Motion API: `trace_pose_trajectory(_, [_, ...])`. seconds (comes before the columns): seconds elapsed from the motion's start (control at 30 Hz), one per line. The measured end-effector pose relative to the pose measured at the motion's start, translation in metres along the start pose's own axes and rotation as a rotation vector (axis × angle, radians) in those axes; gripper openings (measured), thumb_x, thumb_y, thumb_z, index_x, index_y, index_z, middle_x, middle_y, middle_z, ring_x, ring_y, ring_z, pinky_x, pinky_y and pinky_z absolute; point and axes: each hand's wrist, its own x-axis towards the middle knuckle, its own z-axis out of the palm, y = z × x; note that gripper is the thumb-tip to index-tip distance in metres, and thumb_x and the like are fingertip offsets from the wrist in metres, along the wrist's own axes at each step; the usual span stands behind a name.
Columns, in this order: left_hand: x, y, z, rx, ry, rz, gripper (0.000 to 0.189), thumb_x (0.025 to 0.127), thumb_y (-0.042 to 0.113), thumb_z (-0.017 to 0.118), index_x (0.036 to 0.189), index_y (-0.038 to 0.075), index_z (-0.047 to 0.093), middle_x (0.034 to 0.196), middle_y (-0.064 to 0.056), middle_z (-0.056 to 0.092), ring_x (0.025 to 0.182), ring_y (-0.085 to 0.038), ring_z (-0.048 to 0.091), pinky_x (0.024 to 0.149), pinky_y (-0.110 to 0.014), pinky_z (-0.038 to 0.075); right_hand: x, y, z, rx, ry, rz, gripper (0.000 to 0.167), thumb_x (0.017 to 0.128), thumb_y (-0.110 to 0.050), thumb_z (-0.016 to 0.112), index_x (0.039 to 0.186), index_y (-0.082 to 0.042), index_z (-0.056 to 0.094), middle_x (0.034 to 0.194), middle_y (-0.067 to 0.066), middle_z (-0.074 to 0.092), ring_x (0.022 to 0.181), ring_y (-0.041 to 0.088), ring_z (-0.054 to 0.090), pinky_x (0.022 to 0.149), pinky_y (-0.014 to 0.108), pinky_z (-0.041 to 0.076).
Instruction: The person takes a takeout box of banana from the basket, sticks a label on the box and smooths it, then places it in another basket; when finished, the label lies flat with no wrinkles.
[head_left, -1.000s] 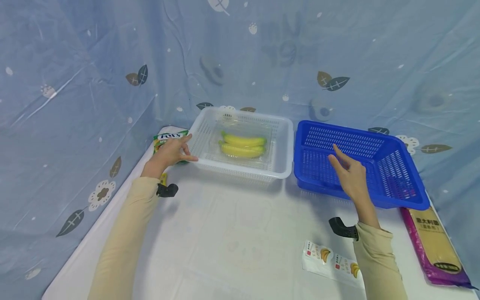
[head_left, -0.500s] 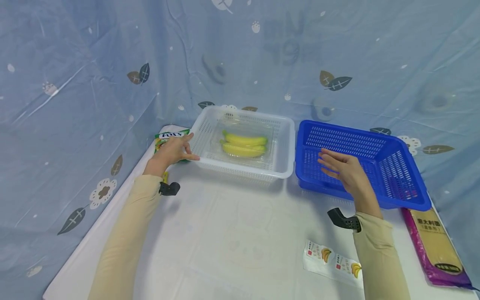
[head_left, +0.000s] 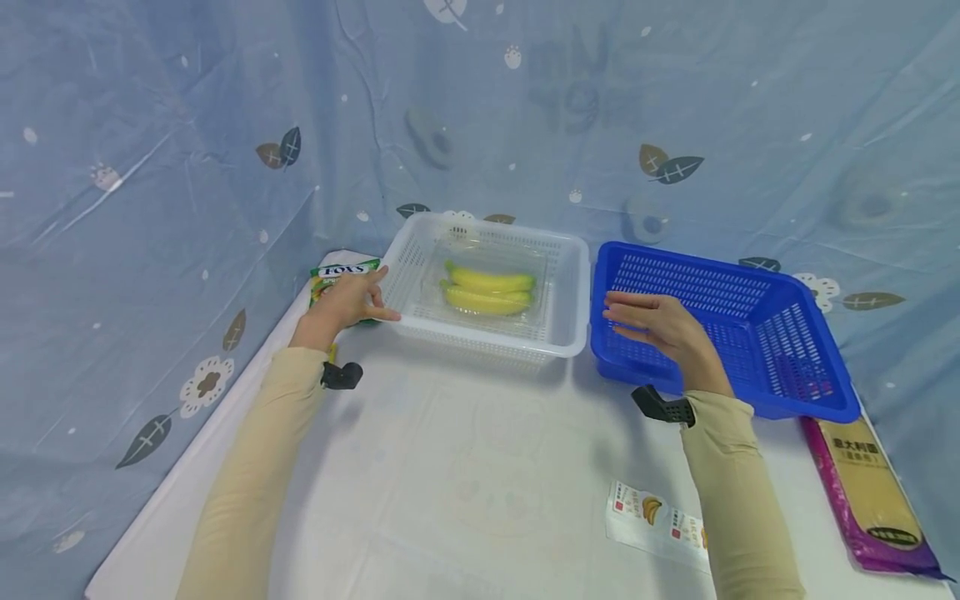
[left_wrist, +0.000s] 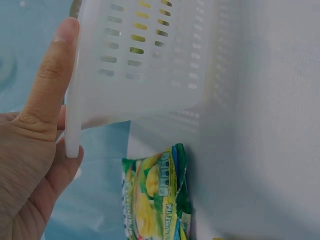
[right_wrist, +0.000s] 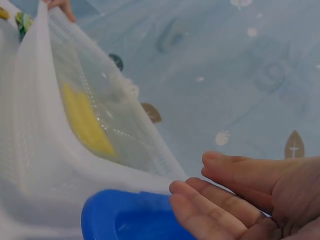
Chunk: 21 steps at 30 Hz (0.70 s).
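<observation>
The white basket [head_left: 487, 337] stands at the back, with a clear plastic container [head_left: 542, 308] of yellow bananas [head_left: 487, 292] inside it. My left hand [head_left: 343, 307] holds that basket's left front corner. In the left wrist view the thumb [left_wrist: 52, 75] lies along the rim and other fingers curl behind it. My right hand [head_left: 660, 325] is in the air over the left part of the blue basket [head_left: 720, 392], fingers stretched toward the white basket and holding nothing. In the right wrist view its fingertips overlap the blue rim, near the white basket's right corner.
A green Fox's candy bag [head_left: 322, 275] lies left of the white basket, partly behind my left hand. A white packet with banana pictures [head_left: 652, 525] is at the front right, partly under my right forearm. A purple-edged pasta bag [head_left: 870, 492] lies at far right. Blue curtain [head_left: 480, 108] encloses the table.
My right hand has moved left over the blue basket, toward the white one, its fingers turning from upward to leftward. My left hand has stayed on the white basket's corner. The baskets have not moved.
</observation>
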Motion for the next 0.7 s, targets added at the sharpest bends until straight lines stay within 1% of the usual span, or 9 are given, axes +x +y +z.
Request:
trace_pose_trajectory(0.07, [0.000,0.001,-0.001,0.000,-0.005,-0.004,0.034,0.077,0.036,0.080,0.072,0.006,0.065,0.157,-0.009,0.023,0.096,-0.034,0.049,0.083,-0.040,0.040,0.005,-0.001,0.002,-0.016,-0.007,0.018,0.059,0.095,-0.006,0.060,0.143,0.011,0.031,0.106,-0.009,0.068,0.096,0.005,0.066,0.087,0.025,0.052])
trace_pose_trajectory(0.1, [0.000,0.002,-0.001,0.002,-0.010,-0.008,0.035,0.077,0.037,0.080,0.072,0.006,0.064,0.157,-0.008,0.023,0.085,-0.032,0.046,0.081,-0.039,0.040,0.008,-0.002,0.004,-0.022,-0.008,0.026,0.059,0.095,-0.006,0.059,0.144,0.011,0.031,0.107,-0.008,0.067,0.095,0.005,0.066,0.088,0.026,0.052])
trace_pose_trajectory(0.2, [0.000,0.001,-0.001,0.004,-0.017,-0.014,0.035,0.077,0.038,0.079,0.072,0.007,0.064,0.157,-0.008,0.022,0.078,-0.027,0.041,0.078,-0.037,0.040,0.016,-0.005,0.008,-0.036,-0.003,0.045,0.058,0.094,-0.006,0.060,0.143,0.009,0.033,0.106,-0.006,0.068,0.097,0.008,0.066,0.090,0.028,0.051])
trace_pose_trajectory(0.3, [0.000,0.000,0.000,-0.001,-0.019,-0.008,0.035,0.077,0.038,0.079,0.072,0.006,0.064,0.157,-0.008,0.022,0.083,-0.027,0.042,0.081,-0.038,0.039,0.022,-0.008,0.012,-0.060,0.012,0.059,0.056,0.094,-0.007,0.061,0.142,0.008,0.037,0.103,-0.006,0.068,0.099,0.010,0.066,0.094,0.032,0.048])
trace_pose_trajectory(0.33, [0.000,0.000,0.001,-0.006,-0.017,-0.008,0.035,0.077,0.037,0.080,0.072,0.006,0.064,0.157,-0.008,0.022,0.087,-0.027,0.043,0.083,-0.039,0.039,0.025,-0.010,0.014,-0.070,0.014,0.063,0.056,0.094,-0.007,0.061,0.142,0.008,0.037,0.100,-0.007,0.068,0.099,0.010,0.066,0.095,0.034,0.046])
trace_pose_trajectory(0.4, [0.000,0.000,0.001,-0.021,-0.020,-0.015,0.034,0.077,0.036,0.080,0.073,0.006,0.064,0.157,-0.008,0.022,0.089,-0.029,0.043,0.084,-0.040,0.038,0.029,-0.012,0.017,-0.078,0.016,0.069,0.054,0.095,-0.006,0.059,0.142,0.008,0.037,0.094,-0.009,0.068,0.098,0.010,0.066,0.097,0.036,0.044])
trace_pose_trajectory(0.5, [0.001,0.000,0.001,-0.034,-0.019,-0.024,0.034,0.077,0.036,0.080,0.072,0.006,0.064,0.158,-0.008,0.022,0.104,-0.031,0.042,0.087,-0.042,0.037,0.037,-0.016,0.021,-0.085,0.010,0.074,0.054,0.096,-0.004,0.056,0.143,0.009,0.034,0.086,-0.013,0.068,0.093,0.007,0.066,0.098,0.035,0.044])
trace_pose_trajectory(0.6, [0.001,0.000,0.001,-0.035,-0.013,-0.024,0.034,0.076,0.034,0.081,0.071,0.006,0.063,0.157,-0.009,0.022,0.116,-0.032,0.039,0.089,-0.043,0.036,0.042,-0.019,0.023,-0.073,0.003,0.080,0.054,0.096,-0.003,0.055,0.143,0.010,0.032,0.082,-0.012,0.068,0.088,0.004,0.066,0.095,0.033,0.047])
trace_pose_trajectory(0.7, [0.000,0.001,0.001,-0.037,-0.010,-0.017,0.033,0.077,0.033,0.081,0.071,0.006,0.063,0.157,-0.009,0.022,0.118,-0.032,0.038,0.090,-0.043,0.036,0.048,-0.022,0.024,-0.060,0.001,0.095,0.053,0.097,-0.002,0.053,0.144,0.010,0.031,0.080,-0.011,0.068,0.086,0.004,0.066,0.095,0.032,0.048])
